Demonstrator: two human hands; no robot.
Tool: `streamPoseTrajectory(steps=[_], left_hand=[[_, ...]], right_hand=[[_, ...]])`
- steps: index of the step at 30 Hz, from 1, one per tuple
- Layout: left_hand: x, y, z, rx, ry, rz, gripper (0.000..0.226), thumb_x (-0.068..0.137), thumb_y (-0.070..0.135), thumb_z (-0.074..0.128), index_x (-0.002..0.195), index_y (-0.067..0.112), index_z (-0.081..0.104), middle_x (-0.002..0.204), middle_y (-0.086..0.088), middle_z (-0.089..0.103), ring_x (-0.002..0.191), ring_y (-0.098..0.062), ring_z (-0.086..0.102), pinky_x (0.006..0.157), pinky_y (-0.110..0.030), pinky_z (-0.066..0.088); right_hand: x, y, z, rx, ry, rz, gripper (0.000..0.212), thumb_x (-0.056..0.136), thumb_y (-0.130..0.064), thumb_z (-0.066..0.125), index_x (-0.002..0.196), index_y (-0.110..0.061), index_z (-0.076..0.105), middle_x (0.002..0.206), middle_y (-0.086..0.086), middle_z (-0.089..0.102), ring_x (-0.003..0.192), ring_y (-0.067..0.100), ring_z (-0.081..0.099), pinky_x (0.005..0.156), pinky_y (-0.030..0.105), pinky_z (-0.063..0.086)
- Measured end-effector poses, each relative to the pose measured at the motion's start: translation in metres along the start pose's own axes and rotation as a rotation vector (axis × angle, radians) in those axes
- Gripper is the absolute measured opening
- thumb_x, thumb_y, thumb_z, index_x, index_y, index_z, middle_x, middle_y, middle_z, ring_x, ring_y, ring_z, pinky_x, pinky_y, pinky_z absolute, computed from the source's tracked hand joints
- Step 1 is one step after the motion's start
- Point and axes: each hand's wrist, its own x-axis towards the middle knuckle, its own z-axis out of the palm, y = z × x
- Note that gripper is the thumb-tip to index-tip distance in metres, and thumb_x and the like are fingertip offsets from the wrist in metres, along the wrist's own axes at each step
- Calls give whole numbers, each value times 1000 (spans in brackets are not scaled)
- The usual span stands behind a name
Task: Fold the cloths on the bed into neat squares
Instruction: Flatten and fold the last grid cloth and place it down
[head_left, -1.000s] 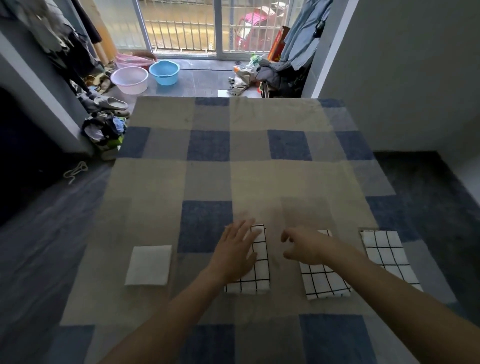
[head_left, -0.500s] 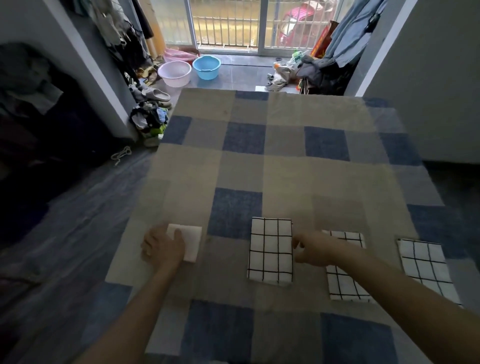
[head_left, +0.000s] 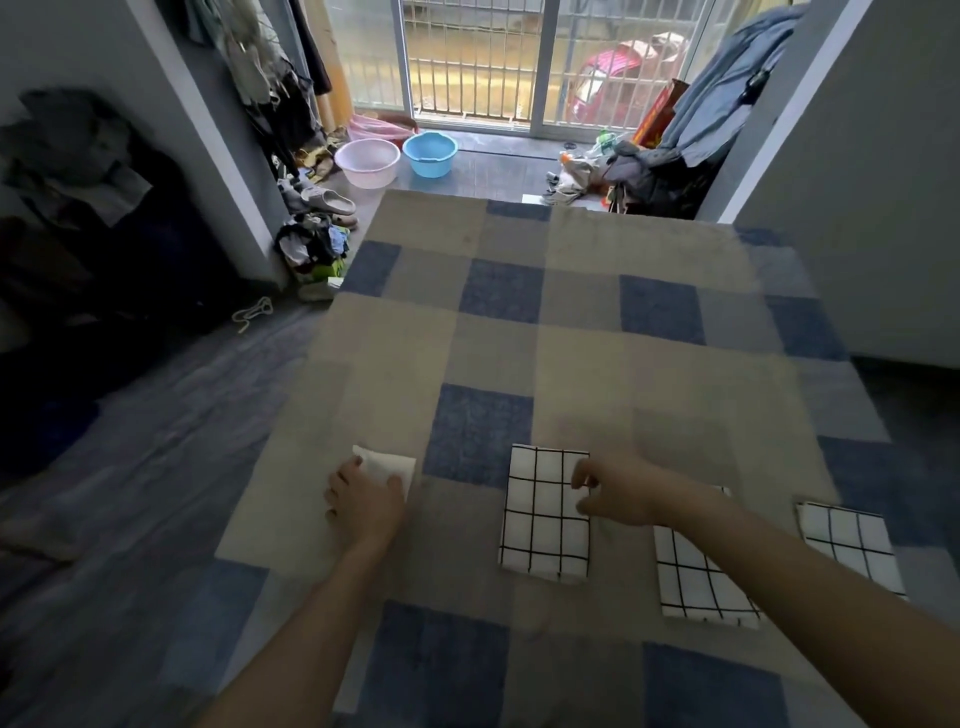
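Observation:
Four folded cloths lie in a row near the front of the bed's blue-and-beige checked blanket. The plain white cloth is furthest left. My left hand covers most of it and grips it, thumb on top, and the cloth's far left corner is raised. To its right lies a white cloth with black grid lines. My right hand hovers at this cloth's right edge with loosely curled fingers and holds nothing. My right forearm partly hides a second grid cloth. A third grid cloth lies at the far right.
The bed's left edge drops to a dark floor. Beyond the foot of the bed stand a pink basin and a blue basin, with shoes and piled clothes. A wall runs along the right.
My left hand left the middle grid cloth, moved left to the white cloth and took hold of it. My right hand shifted to the middle cloth's right edge. The view swung left.

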Motion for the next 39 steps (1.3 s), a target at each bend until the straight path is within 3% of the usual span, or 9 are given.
streamPoseTrajectory(steps=[3,6,12,16,20,23,28,34,39], left_hand=[[10,0,-11,-34,58,-30,59,79,26,71,128,8,45,131,-22,47,118,-41,44,96,-50,37],[27,-4,-22,214,81,380,62,73,13,66,132,22,49,135,-10,46,120,-36,44,99,-49,34],[59,11,-40,717,-294,828,25,80,28,61,105,24,62,128,1,54,119,-24,49,100,-33,28],[47,35,-52,460,-555,919,19,77,5,62,92,18,61,100,1,58,97,-21,56,75,-25,35],[41,62,-46,451,-811,894,26,88,-3,48,102,12,65,104,3,56,104,-17,52,90,-32,41],[42,76,-37,426,-784,930,36,87,1,45,80,35,54,90,14,50,101,-20,52,82,-30,37],[26,76,-7,576,-548,1002,40,86,3,49,120,23,56,127,4,49,119,-20,45,97,-33,36],[13,31,17,578,-294,1061,35,80,16,60,113,17,48,126,-14,51,115,-38,52,95,-46,41],[-1,8,23,599,-441,864,53,97,33,20,149,24,20,162,-3,0,148,-21,-8,118,-48,-2]], right_hand=[[-2,0,1,7,2,-6,39,89,-34,62,125,-19,56,128,6,55,114,22,53,97,35,45],[-2,-1,3,-6,-8,-8,40,89,-36,62,124,-19,56,127,6,55,113,22,53,96,33,46],[-2,-4,6,-2,-30,-22,40,90,-36,61,126,-19,55,128,5,55,113,22,53,95,31,45],[-3,1,8,30,-33,-13,40,89,-38,62,125,-20,56,127,5,56,111,21,55,94,33,47],[-5,2,10,33,-30,-12,41,91,-36,60,128,-19,55,128,5,54,114,22,52,96,35,46],[-8,3,10,43,-22,-3,41,91,-38,59,127,-20,55,127,4,54,113,21,52,94,33,45],[-19,12,13,130,-4,31,36,92,-32,58,124,-16,57,116,4,61,100,19,57,82,28,46],[-36,33,25,254,-5,70,33,93,-33,58,121,-18,58,120,2,57,103,16,56,89,32,51],[-44,40,44,297,-14,112,34,92,-34,59,123,-21,57,121,3,58,101,17,59,88,32,52]])
